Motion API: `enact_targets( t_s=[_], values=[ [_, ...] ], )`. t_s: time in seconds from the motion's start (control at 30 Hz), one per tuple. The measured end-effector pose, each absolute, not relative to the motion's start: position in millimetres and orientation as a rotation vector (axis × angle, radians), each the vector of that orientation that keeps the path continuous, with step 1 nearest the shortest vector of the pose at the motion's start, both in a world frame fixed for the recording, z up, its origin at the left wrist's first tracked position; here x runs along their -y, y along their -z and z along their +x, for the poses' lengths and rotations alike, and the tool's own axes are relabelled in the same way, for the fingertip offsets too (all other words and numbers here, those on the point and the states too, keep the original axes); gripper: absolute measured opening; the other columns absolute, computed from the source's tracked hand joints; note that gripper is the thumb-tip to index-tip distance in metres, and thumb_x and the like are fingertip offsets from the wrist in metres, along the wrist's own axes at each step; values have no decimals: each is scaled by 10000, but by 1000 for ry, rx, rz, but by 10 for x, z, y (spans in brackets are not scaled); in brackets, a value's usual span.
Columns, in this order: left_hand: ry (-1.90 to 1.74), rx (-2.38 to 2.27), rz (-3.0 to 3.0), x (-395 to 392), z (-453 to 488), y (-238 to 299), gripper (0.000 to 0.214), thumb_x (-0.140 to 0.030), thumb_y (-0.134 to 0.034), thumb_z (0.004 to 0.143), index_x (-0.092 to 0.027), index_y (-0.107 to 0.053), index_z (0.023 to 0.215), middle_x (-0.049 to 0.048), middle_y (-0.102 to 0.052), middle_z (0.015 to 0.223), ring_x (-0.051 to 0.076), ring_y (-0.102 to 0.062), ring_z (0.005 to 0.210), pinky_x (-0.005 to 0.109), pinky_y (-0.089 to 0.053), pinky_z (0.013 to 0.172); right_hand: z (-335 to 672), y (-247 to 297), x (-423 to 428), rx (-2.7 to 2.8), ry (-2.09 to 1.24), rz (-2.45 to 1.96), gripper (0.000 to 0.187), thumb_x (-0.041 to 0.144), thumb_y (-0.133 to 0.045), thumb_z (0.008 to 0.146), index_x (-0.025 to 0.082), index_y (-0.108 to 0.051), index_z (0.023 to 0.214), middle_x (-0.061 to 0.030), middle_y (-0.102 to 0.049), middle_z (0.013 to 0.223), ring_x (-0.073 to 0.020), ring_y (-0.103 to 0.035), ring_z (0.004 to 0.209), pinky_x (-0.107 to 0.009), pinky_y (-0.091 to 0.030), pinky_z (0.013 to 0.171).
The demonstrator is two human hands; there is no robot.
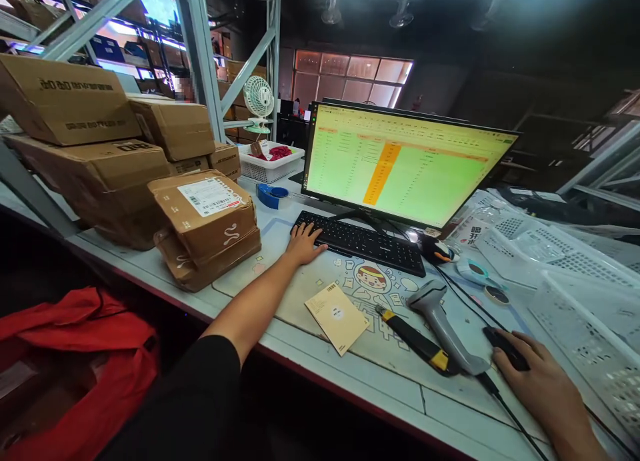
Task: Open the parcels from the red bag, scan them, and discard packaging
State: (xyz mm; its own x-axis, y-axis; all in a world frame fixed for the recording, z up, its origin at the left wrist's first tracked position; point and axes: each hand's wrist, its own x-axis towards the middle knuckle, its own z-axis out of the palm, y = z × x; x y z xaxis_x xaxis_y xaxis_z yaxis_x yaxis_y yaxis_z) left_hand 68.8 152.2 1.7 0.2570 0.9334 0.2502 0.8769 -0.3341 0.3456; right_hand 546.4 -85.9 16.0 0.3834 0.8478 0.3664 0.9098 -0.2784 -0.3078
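My left hand (303, 244) lies with fingers spread on the left end of a black keyboard (370, 242). At the lower right, my right hand (535, 374) is wrapped over a black computer mouse (506, 349). Just left of the mouse, a grey barcode scanner (447, 328) rests on the desk mat, its cable running toward the front edge. Beside it lies a black and yellow utility knife (415, 341). A flat yellowish paper packet (337, 318) sits between the knife and my left forearm. Behind the keyboard a monitor (400, 161) displays a spreadsheet with an orange column.
Cardboard boxes (120, 164) are stacked at the left, with a labelled parcel (205, 211) in front. A blue tape dispenser (272, 195), a white basket (270, 165) and a small fan (259, 100) stand behind. White perforated baskets (585, 321) line the right side.
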Motion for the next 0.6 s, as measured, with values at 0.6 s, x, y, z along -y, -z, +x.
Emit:
enact_targets(
  t_s=[0.6],
  values=[
    [-588,-1770,2382,-1520,697,-24,690,-642,-440,1016,-270,-446,1597,80,-300,1728,340,-218,1611,522,-126,1329,5717,32,859,1648,391,-2038,596,630,-437,838,260,-732,1200,-104,-657,1304,-376,-687,1035,-532,-583,896]
  ],
)
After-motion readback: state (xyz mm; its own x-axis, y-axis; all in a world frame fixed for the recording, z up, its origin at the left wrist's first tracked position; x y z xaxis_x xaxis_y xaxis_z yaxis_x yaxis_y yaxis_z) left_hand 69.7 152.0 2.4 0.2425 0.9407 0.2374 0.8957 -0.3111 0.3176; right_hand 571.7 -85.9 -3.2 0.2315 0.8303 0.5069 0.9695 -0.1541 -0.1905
